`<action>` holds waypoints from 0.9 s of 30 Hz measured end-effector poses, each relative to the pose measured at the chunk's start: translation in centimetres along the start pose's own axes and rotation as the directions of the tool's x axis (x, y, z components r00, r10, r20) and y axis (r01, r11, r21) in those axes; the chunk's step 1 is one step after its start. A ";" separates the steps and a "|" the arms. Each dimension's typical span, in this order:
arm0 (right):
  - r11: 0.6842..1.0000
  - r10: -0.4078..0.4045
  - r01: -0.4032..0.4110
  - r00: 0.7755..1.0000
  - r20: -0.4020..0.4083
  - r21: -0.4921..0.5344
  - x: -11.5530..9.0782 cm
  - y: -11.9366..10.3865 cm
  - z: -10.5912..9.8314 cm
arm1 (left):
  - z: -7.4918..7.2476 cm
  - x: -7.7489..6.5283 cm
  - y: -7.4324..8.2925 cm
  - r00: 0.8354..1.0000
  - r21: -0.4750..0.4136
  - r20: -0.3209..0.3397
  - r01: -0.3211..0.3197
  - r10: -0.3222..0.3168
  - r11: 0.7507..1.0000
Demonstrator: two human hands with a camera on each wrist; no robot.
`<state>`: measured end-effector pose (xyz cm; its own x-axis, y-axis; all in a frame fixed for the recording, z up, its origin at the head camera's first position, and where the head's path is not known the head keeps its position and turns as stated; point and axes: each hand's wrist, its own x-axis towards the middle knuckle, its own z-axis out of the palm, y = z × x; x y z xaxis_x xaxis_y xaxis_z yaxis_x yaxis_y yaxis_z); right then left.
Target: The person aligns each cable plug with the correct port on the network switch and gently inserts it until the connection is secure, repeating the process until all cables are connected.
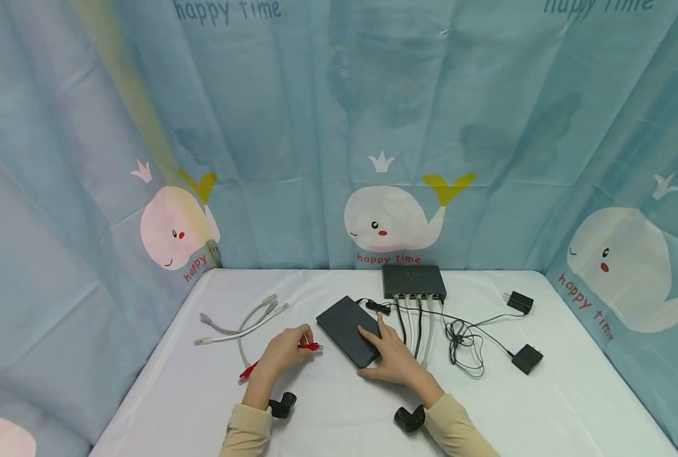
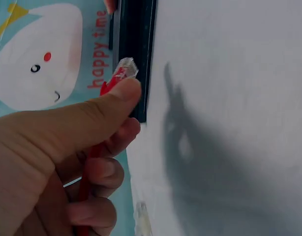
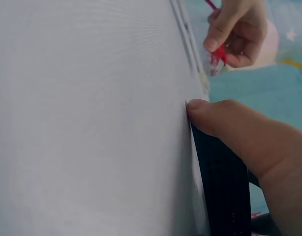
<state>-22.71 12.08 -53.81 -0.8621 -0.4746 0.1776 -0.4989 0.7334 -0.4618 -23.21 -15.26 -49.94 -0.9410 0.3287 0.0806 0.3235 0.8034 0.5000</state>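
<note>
Fingers of the left hand curl round a red cable, its clear plug poking out past the thumb; those of the right hand grip the near right end of a black box on the white table. The work looks partway along. Beyond the black box and to its right, a second box already has several cables in its ports. The black box seems to have a thin black cord at its far end — what its ports hold I cannot tell. Left of it, grey and white cables lie loose, apparently unused; well to its right rest two power adapters, prongs free. The red cable's plug is just left of the black box, in no port, so that connection looks undone. Beyond the black box, the blue curtain repeats "happy time" — large in blue at the top, smaller in red beneath printed whales. Neither box shows a readable brand.
</note>
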 end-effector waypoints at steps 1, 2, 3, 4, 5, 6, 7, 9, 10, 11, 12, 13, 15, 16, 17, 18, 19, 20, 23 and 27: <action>1.000 0.005 -0.005 1.000 -0.007 -0.003 0.0 0.0 0.0 | 0.1 0.0 0.2 1.000 -0.013 0.004 -0.005 0.005 1.000; 1.000 0.008 -0.009 1.000 -0.016 -0.007 0.1 0.0 0.0 | 0.2 -0.1 0.4 1.000 -0.027 0.013 -0.003 0.004 1.000; 1.000 0.011 -0.011 1.000 -0.024 -0.004 0.1 0.0 0.0 | 0.3 -0.1 0.6 1.000 -0.035 0.021 -0.005 0.006 0.999; 1.000 0.014 -0.014 0.999 -0.031 0.000 0.1 0.0 0.0 | 0.5 -0.1 0.8 1.000 -0.043 0.029 -0.006 0.007 0.999; 1.000 0.016 -0.016 0.999 -0.038 0.008 0.1 0.1 0.0 | 0.6 -0.1 1.0 0.999 -0.052 0.036 -0.006 0.008 0.999; 1.000 0.015 -0.014 0.999 -0.047 0.017 0.1 0.1 0.1 | 0.6 -0.1 1.3 0.999 -0.057 0.042 -0.006 0.009 0.998; 0.999 0.020 -0.018 0.998 -0.056 0.032 0.1 0.1 0.1 | 0.7 -0.2 1.5 0.999 -0.059 0.047 -0.007 0.010 0.998; 0.998 0.028 -0.024 0.997 -0.073 0.059 0.1 0.3 0.2 | 0.8 -0.2 1.9 0.998 -0.056 0.052 -0.027 0.030 0.998; 0.997 0.033 -0.028 0.996 -0.083 0.072 0.1 0.4 0.3 | 0.9 -0.2 2.1 0.998 -0.059 0.053 -0.036 0.039 0.998; 0.996 0.041 -0.033 0.995 -0.091 0.087 0.2 0.4 0.3 | 0.9 -0.2 2.3 0.997 -0.061 0.056 -0.043 0.046 0.997; 0.994 0.049 -0.039 0.994 -0.098 0.099 0.2 0.5 0.4 | 0.9 -0.1 2.5 0.997 -0.067 0.057 -0.054 0.058 0.996; 0.992 0.057 -0.045 0.993 -0.105 0.115 0.2 0.6 0.4 | 1.0 -0.1 2.6 0.996 -0.073 0.059 -0.063 0.068 0.995; 0.988 0.067 -0.050 0.991 -0.116 0.146 0.3 0.8 0.5 | 1.0 -0.1 2.9 0.995 -0.101 0.069 -0.068 0.076 0.992; 0.987 0.069 -0.050 0.990 -0.121 0.154 0.3 0.8 0.5 | 1.0 -0.1 3.0 0.994 -0.117 0.072 -0.074 0.082 0.990; 0.985 0.071 -0.049 0.989 -0.127 0.167 0.3 0.9 0.5 | 1.0 -0.1 3.2 0.993 -0.135 0.077 -0.077 0.088 0.988; 0.983 0.072 -0.048 0.989 -0.131 0.178 0.3 1.0 0.5 | 1.0 -0.1 3.3 0.992 -0.156 0.084 -0.080 0.094 0.984; 0.981 0.072 -0.046 0.988 -0.135 0.190 0.4 1.0 0.5 | 1.1 0.0 3.4 0.991 -0.174 0.090 -0.081 0.098 0.981; 0.978 0.074 -0.046 0.988 -0.137 0.202 0.4 1.1 0.5 | 1.1 0.0 3.5 0.990 -0.197 0.097 -0.081 0.102 0.977; 0.969 0.086 -0.049 0.986 -0.143 0.243 0.4 1.2 0.5 | 1.3 0.0 4.0 0.988 -0.262 0.110 -0.074 0.106 0.962; 0.953 0.105 -0.057 0.984 -0.145 0.298 0.3 1.4 0.6 | 1.7 0.1 4.4 0.990 -0.322 0.113 -0.048 0.089 0.946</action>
<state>-23.65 12.70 -54.89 -0.9133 -0.3198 0.2524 -0.3994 0.5813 -0.7089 -21.69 -10.83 -49.20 -0.8911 0.4530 0.0265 0.3191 0.5841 0.7463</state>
